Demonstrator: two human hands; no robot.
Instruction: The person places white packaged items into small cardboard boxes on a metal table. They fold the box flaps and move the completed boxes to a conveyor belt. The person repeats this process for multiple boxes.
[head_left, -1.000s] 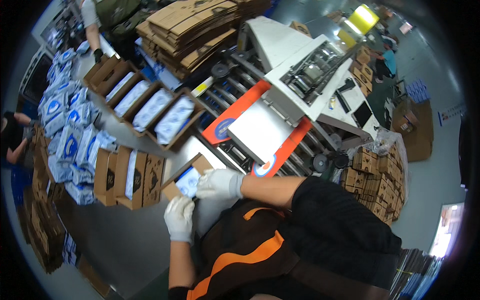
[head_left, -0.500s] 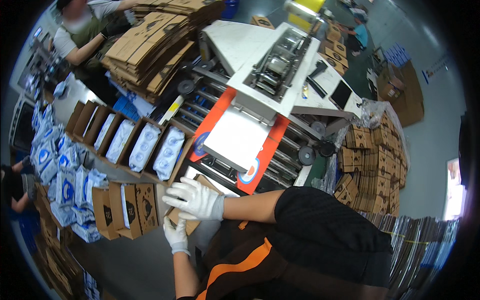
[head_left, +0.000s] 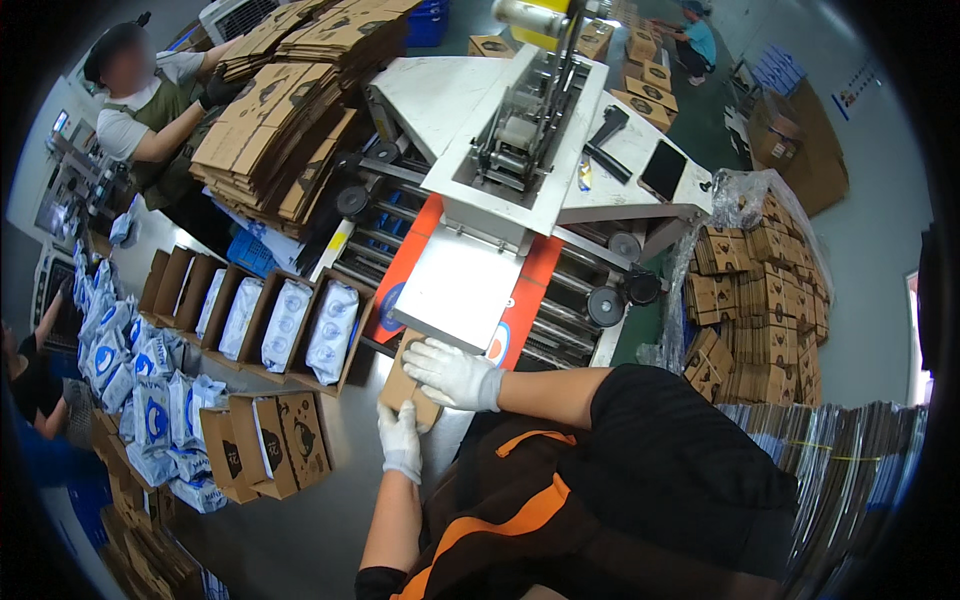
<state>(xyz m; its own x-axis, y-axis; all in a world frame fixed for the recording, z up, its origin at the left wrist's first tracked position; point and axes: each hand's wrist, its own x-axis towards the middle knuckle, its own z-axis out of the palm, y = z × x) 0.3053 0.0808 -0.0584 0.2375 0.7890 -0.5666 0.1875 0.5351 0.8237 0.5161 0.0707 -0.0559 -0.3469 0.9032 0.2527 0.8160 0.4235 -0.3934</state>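
A narrow brown cardboard box (head_left: 399,387) lies at the near end of a taping machine, its far end close to the machine's white plate (head_left: 468,280). On its top rests my right hand (head_left: 455,376), white-gloved, the fingers stretched flat across the cardboard. My left hand (head_left: 402,445), also gloved, grips the near end, thumb on top and fingers along the left side. The box's underside is hidden. Left of it stands a row of open cardboard boxes (head_left: 290,372) with blue-and-white packs (head_left: 330,335) inside. Two more open boxes (head_left: 297,440) stand nearer me.
Loose blue-and-white packs (head_left: 150,410) are heaped at the left. Flattened cartons (head_left: 262,120) are stacked at the far left, beside a person in an apron (head_left: 150,120). A phone (head_left: 662,170) and a black tape dispenser (head_left: 606,150) lie on the machine. Bundled cartons (head_left: 760,300) stand right.
Both hands and the box have shifted to the right. The box is lined up more squarely with the machine's entry, and my right hand presses flatter on it. The view has turned slightly.
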